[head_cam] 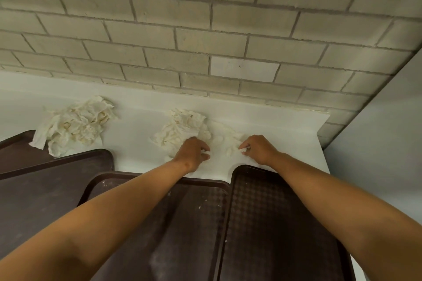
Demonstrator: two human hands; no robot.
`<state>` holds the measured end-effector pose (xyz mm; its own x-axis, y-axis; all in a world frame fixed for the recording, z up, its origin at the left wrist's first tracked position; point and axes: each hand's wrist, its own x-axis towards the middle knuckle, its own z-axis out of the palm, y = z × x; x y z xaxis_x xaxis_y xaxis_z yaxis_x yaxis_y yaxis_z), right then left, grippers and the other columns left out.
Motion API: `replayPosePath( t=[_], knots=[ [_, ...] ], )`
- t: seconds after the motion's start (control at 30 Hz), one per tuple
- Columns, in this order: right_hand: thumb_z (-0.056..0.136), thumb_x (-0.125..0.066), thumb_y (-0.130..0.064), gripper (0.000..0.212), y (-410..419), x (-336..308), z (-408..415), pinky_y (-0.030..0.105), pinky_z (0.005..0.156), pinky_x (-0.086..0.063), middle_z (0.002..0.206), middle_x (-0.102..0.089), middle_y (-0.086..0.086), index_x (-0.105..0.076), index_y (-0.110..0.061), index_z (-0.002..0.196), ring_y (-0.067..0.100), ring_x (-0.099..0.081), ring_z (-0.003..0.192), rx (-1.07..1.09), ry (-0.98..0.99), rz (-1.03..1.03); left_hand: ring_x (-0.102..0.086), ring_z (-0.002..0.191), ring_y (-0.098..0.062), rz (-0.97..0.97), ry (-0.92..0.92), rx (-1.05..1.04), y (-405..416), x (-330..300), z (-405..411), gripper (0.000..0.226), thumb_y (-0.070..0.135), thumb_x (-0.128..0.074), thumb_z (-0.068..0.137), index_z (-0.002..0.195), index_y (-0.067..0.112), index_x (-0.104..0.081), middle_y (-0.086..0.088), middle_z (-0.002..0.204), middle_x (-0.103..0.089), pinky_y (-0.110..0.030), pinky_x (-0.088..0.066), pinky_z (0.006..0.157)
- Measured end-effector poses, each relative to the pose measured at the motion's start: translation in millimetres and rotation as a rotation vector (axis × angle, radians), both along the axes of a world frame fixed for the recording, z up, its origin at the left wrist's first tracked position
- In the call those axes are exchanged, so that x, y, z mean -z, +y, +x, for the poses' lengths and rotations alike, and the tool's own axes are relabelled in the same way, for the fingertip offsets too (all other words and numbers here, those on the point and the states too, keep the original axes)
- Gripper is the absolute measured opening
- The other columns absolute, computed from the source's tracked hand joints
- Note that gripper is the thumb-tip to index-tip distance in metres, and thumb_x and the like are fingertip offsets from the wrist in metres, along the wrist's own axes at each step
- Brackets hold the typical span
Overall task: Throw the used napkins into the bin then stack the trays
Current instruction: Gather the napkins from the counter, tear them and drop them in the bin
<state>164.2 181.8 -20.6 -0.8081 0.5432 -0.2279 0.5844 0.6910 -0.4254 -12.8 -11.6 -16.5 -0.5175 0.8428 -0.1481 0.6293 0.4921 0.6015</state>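
Now both hands reach over the dark brown trays to the white desk (137, 121) by the brick wall (205, 29): the left hand (193, 153) pinches the near edge of a crumpled napkin (182, 128), and the right hand (257, 149) curls its grip on a smaller wad (230, 141) just beside it. Another napkin heap (75, 123) lies well apart to the left, its corner overhanging the far-left tray (13, 150), while a second tray (45, 189), a middle tray (182, 223) and a right tray (274, 223) sit nearer the person, overlapping

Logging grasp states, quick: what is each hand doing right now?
Left hand: pinches the middle crumpled white paper napkin.
Right hand: pinches a small white napkin scrap.
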Motion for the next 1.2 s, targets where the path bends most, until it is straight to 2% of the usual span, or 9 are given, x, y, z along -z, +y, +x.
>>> replayPosePath(
  t=[0.1,0.23,0.33,0.47,0.7,0.77,0.87,0.93,1.2],
  knots=[
    [0.092,-0.072,-0.010,0.025,0.4,-14.8,5.3,0.017,0.087,-0.040,0.122,-0.068,0.006,-0.075,-0.013,0.116,0.012,-0.059,0.098,0.071,0.079,-0.029,-0.059,0.104,-0.009,0.060,-0.059,-0.010,1.8,-13.0,3.5,0.020,0.023,-0.074,0.089,0.107,0.015,-0.075,0.006,0.111,-0.058,-0.018,-0.045,0.085],
    [0.090,-0.074,-0.013,0.023,-11.0,-40.1,14.2,0.006,0.069,-0.037,0.105,-0.069,0.002,-0.077,-0.015,0.114,0.003,-0.053,0.079,0.130,0.219,-0.051,-0.060,0.097,-0.010,0.156,-0.091,0.022,-0.4,-30.1,8.6,0.009,0.029,-0.075,0.088,0.096,0.025,-0.075,0.008,0.102,-0.061,-0.010,-0.039,0.076],
    [0.091,-0.073,-0.016,0.024,-30.0,-53.4,28.4,0.007,0.075,-0.039,0.106,-0.070,0.001,-0.076,-0.017,0.116,0.005,-0.057,0.085,0.138,0.264,-0.089,-0.060,0.095,-0.008,0.210,-0.143,0.019,-6.0,-42.2,10.8,0.009,0.029,-0.075,0.088,0.096,0.027,-0.075,0.008,0.106,-0.063,-0.016,-0.043,0.081],
    [0.093,-0.072,-0.020,0.021,-60.6,-69.3,52.4,0.017,0.083,-0.043,0.107,-0.069,-0.011,-0.076,-0.025,0.113,0.008,-0.061,0.097,0.247,0.338,-0.170,-0.061,0.084,0.004,0.290,-0.237,-0.002,-21.5,-60.5,16.2,0.011,0.028,-0.075,0.088,0.098,0.025,-0.076,0.020,0.101,-0.065,-0.005,-0.042,0.069],
    [0.089,-0.076,-0.017,0.019,-135.5,-80.9,104.8,0.005,0.073,-0.043,0.093,-0.072,-0.015,-0.077,-0.033,0.100,-0.005,-0.064,0.084,0.361,0.552,-0.314,-0.061,0.068,-0.002,0.438,-0.360,-0.037,-73.8,-78.5,33.1,0.009,0.026,-0.079,0.084,0.093,0.027,-0.077,0.012,0.096,-0.075,-0.017,-0.049,0.073],
    [0.090,-0.075,-0.019,0.019,-155.4,-79.5,117.0,0.006,0.074,-0.043,0.092,-0.071,-0.015,-0.078,-0.031,0.104,-0.007,-0.063,0.085,0.375,0.558,-0.314,-0.063,0.071,-0.014,0.460,-0.401,-0.036,-91.2,-82.5,43.5,0.007,0.025,-0.080,0.084,0.090,0.027,-0.077,0.012,0.094,-0.076,-0.025,-0.053,0.077],
    [0.090,-0.075,-0.021,0.021,-185.7,-74.3,136.2,0.013,0.080,-0.043,0.096,-0.072,-0.015,-0.077,-0.029,0.110,-0.005,-0.064,0.091,0.399,0.556,-0.321,-0.066,0.069,-0.016,0.452,-0.446,-0.045,-119.3,-86.0,62.7,0.005,0.025,-0.079,0.085,0.089,0.027,-0.077,0.012,0.089,-0.076,-0.022,-0.056,0.070],
    [0.091,-0.075,-0.022,0.021,-207.5,-71.7,150.0,0.015,0.083,-0.044,0.100,-0.072,-0.015,-0.077,-0.029,0.110,-0.002,-0.064,0.095,0.421,0.568,-0.335,-0.068,0.071,-0.021,0.448,-0.491,-0.035,-137.9,-84.4,75.6,0.007,0.022,-0.079,0.084,0.090,0.025,-0.078,0.009,0.086,-0.076,-0.027,-0.055,0.073],
    [0.090,-0.075,-0.018,0.021,-278.6,-66.6,209.6,0.016,0.085,-0.048,0.100,-0.074,-0.015,-0.077,-0.030,0.107,0.000,-0.067,0.095,0.494,0.586,-0.354,-0.068,0.075,-0.011,0.421,-0.610,0.005,-206.7,-65.2,132.5,0.009,0.014,-0.077,0.085,0.093,0.019,-0.077,0.004,0.083,-0.075,-0.026,-0.051,0.076]
  ],
)
